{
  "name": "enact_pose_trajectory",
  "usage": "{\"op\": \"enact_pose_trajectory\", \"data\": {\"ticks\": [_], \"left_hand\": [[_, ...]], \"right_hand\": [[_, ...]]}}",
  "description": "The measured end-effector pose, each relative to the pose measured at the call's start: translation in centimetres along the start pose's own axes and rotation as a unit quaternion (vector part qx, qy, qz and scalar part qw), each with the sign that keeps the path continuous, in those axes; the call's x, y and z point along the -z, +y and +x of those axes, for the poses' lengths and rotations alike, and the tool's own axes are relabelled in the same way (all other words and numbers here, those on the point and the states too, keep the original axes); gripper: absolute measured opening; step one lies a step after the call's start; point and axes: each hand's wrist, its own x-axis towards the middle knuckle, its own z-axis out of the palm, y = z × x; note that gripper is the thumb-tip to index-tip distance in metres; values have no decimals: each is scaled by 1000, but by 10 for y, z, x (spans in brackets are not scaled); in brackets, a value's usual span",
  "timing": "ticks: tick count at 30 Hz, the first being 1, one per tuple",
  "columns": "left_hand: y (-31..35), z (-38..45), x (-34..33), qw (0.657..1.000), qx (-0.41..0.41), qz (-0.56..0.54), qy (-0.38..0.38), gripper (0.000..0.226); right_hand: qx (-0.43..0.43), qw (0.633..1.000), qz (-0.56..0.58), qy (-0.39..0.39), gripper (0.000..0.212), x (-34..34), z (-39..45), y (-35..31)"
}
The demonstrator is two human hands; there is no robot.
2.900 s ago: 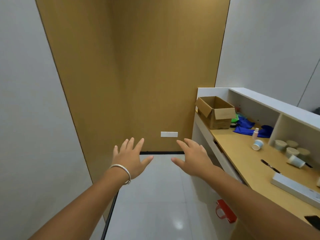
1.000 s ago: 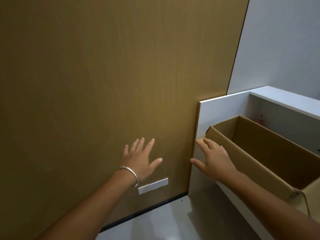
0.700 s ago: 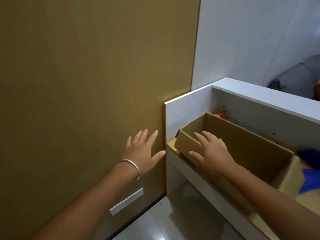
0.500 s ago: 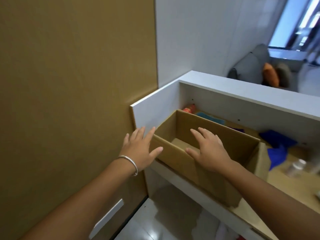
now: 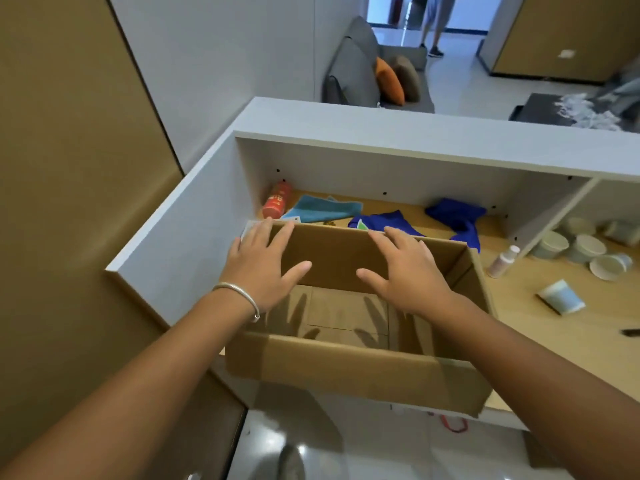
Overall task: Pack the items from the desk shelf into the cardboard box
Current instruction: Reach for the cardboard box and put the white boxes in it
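Note:
An open, empty cardboard box (image 5: 349, 372) stands on the wooden desk at its left end. My left hand (image 5: 263, 265) and my right hand (image 5: 408, 275) hover over the box with fingers spread, holding nothing. Behind the box, in the white shelf (image 5: 398, 140), lie a red can (image 5: 276, 199) on its side, a teal cloth (image 5: 323, 209) and blue cloths (image 5: 457, 216). A small white paper (image 5: 247, 227) peeks out by my left fingertips.
To the right on the desk are a small pink bottle (image 5: 503, 260), a tipped paper cup (image 5: 561, 300) and several pale cups (image 5: 585, 249) in the neighbouring shelf bay. A brown wall panel (image 5: 69, 168) stands on the left. Beyond the shelf are a grey sofa (image 5: 360, 71) and a person's legs (image 5: 434, 26).
My view has swung right and down over the box. Both hands have moved from the box's left edge to above its opening. The shelf items came into view.

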Motion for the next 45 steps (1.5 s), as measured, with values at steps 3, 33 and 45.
{"op": "enact_pose_trajectory", "data": {"ticks": [3, 33, 45], "left_hand": [[-16, 26, -4, 1000, -9, -9, -9, 73], [-90, 228, -39, 992, 15, -113, -56, 55], [-139, 250, -130, 959, 145, -30, -241, 74]], "right_hand": [[-22, 1000, -4, 7, 74, -3, 16, -13], [134, 989, -10, -64, 72, -56, 264, 0], [219, 948, -94, -213, 84, -169, 328, -12]]}}
